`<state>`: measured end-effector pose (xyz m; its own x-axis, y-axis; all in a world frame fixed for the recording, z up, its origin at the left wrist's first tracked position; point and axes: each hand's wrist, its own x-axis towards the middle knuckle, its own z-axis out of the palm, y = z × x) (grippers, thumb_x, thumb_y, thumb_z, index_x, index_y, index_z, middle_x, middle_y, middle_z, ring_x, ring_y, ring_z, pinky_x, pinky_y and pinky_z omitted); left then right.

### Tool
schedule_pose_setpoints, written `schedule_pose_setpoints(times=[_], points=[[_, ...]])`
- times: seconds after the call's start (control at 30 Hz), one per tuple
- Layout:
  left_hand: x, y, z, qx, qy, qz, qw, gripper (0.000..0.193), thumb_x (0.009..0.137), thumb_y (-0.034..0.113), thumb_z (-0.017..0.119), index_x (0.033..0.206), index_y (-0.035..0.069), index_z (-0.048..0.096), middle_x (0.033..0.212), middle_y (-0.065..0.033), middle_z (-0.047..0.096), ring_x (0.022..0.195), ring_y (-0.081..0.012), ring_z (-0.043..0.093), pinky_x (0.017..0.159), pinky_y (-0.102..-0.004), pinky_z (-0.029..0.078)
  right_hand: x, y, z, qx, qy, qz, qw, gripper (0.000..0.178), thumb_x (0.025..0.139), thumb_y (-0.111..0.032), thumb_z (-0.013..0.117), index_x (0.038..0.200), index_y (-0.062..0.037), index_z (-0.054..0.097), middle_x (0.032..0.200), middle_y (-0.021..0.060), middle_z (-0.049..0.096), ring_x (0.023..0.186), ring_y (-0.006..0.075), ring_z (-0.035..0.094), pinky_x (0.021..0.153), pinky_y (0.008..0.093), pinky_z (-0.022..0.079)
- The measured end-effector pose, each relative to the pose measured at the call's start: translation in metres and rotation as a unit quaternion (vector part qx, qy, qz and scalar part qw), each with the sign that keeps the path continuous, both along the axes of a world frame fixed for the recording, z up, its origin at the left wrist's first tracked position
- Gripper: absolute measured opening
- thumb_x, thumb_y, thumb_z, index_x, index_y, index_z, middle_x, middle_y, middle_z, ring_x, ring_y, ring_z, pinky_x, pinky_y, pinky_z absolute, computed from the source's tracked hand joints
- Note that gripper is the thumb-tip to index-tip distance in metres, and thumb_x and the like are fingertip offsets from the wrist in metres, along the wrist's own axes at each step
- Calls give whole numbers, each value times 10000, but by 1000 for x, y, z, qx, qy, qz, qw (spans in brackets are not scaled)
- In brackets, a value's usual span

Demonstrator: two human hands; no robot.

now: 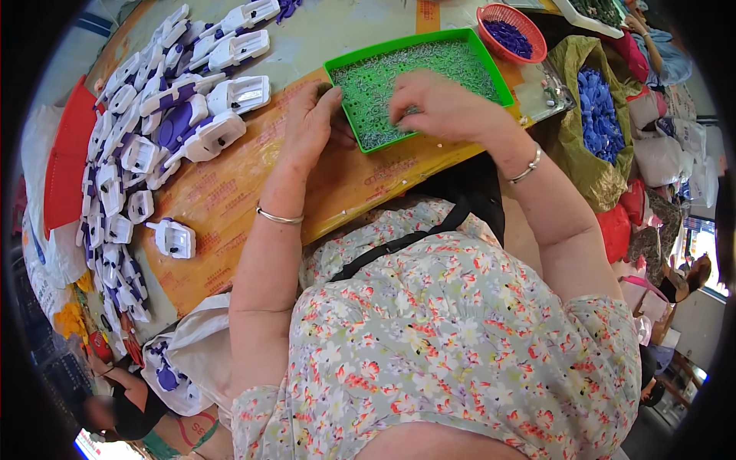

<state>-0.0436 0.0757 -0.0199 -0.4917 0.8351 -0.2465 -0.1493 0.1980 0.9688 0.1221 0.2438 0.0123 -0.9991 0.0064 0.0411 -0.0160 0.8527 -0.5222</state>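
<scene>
A shallow green tray [502,86] lies on the table, its floor covered with many small silvery metal pieces [448,61], which look like screws or pins. My right hand [437,103] is over the tray's near part, fingers bent down at the pieces; what lies between the fingertips is too small to make out. Beside the tray's left wall is my left hand [313,123], thumb up and fingers curled, with its grip partly hidden. To its left spreads a large pile of white and purple plastic parts [180,115]. One such part [172,238] lies apart, nearer to me.
A red basket [537,34] of purple pieces stands behind the tray's right corner. Right of the table, an olive sack [567,146] holds blue parts [598,115]. A red panel [65,161] edges the pile at left. Other people sit at far right and lower left.
</scene>
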Motion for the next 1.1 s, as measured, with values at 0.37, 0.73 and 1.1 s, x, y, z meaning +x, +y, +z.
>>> schedule_pose_setpoints(times=[0.37,0.73,1.1], points=[[-24,-11,1,-56,428,72,899,467,952,408,498,1049,-11,680,800,-244,663,781,-410,642,741,-463,475,54,53,-32,121,53,-380,916,177,874,-171,589,859,-13,668,833,217,651,846,390,655,776,491,522],[-65,-17,-23,-117,385,162,901,499,967,430,500,907,-26,695,843,-285,663,854,-444,638,787,-475,465,36,68,-33,206,72,-311,925,261,869,-199,543,730,-17,669,810,229,674,790,447,655,723,517,532],[-56,-21,-17,-92,406,194,888,568,984,458,482,821,-63,640,754,-288,628,742,-433,605,720,-484,450,30,54,-30,134,35,-277,951,249,902,-200,535,856,14,653,838,259,649,815,443,638,727,498,508]])
